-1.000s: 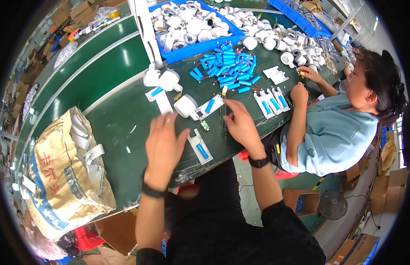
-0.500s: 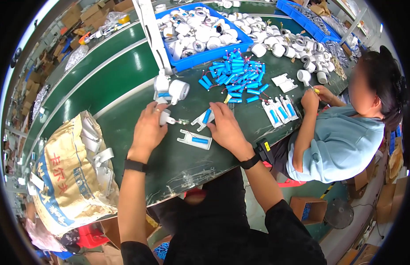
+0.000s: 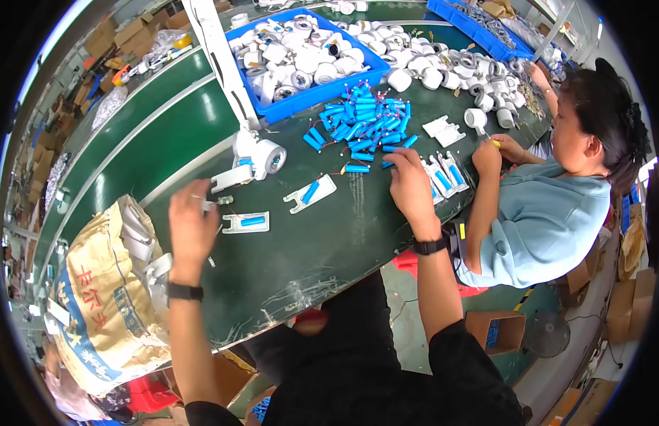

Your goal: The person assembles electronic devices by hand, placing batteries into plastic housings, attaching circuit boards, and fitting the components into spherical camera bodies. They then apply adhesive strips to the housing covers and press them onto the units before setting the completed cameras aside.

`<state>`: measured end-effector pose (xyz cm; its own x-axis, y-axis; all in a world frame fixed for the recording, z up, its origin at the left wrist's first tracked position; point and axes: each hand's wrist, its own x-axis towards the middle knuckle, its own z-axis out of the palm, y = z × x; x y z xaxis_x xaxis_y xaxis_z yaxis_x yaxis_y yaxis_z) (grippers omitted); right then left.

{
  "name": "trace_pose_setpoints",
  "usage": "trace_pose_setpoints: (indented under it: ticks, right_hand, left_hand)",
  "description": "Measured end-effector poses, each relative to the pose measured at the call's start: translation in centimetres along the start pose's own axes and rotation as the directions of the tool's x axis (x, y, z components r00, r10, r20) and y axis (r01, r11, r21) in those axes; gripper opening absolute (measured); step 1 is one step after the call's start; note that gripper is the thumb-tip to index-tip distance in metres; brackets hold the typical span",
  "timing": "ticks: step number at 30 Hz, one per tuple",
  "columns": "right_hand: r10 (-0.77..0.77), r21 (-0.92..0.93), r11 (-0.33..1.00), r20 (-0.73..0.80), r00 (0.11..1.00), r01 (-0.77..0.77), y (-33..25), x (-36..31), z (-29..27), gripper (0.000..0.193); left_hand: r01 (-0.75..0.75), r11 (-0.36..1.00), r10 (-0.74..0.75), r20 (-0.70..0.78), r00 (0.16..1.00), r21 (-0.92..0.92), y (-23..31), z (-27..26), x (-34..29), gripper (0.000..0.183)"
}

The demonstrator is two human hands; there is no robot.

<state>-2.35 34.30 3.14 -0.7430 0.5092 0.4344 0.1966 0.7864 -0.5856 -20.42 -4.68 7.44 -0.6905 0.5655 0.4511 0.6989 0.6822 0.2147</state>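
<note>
My left hand [image 3: 192, 226] is smeared by motion over the table's left part. Beside its fingertips are a small circuit piece [image 3: 225, 200] and a white plastic casing with a blue cell [image 3: 253, 221]. My right hand [image 3: 412, 188] reaches forward with fingers extended at the near edge of a heap of blue battery cells [image 3: 368, 117]; its fingertips are partly hidden, and I see nothing held in it. White casings with cells [image 3: 450, 172] lie just right of it. Between my hands rests another casing with a cell [image 3: 320, 190]. White round-headed units [image 3: 269, 157] stand beyond my left hand.
A blue crate [image 3: 322, 91] of white units stands at the back beside a white post [image 3: 221, 64]. More white units [image 3: 422, 64] are heaped behind the cells. At left leans a sack [image 3: 106, 291] of white parts. A co-worker [image 3: 549, 206] sits at right, holding a yellow-handled tool.
My right hand has left the middle casing and moved right to the cells. My left hand has moved left and nearer me. The lower casing now lies farther left.
</note>
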Motion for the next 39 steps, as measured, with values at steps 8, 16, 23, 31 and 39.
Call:
trace_pose_setpoints:
  ticks: [8, 16, 23, 31, 39]
  right_hand:
    - [-0.161, -0.216, 0.958, 0.146, 0.976, 0.190, -1.6, -1.5, 1.0, 0.014]
    - [-0.209, -0.205, 0.954, 0.077, 0.975, 0.221, -3.1, -7.4, -2.1, 0.023]
    - [-0.031, -0.142, 0.989, 0.031, 0.999, 0.035, -3.1, -8.3, -2.6, 0.032]
    - [0.081, 0.286, 0.944, 0.286, 0.955, -0.166, -10.2, -10.4, 0.0, 0.030]
    - [0.026, 0.089, 0.995, 0.147, 0.989, -0.040, -9.8, -9.4, 2.9, 0.014]
  left_hand:
    - [-0.127, 0.973, 0.138, 0.042, 0.990, -0.191, 11.2, 6.8, 0.3, 0.050]
    - [0.060, 0.985, -0.008, 0.309, 0.951, -0.162, 14.6, 5.1, -2.7, 0.043]
    - [-0.021, 0.934, 0.060, 0.099, 0.993, -0.356, 15.7, 5.9, -3.9, 0.050]
    - [0.280, 0.874, -0.165, 0.301, 0.939, -0.397, 18.6, 5.0, -6.2, 0.069]
    - [0.658, 0.391, -0.202, 0.637, 0.744, -0.644, 17.3, 3.3, -7.1, 0.061]
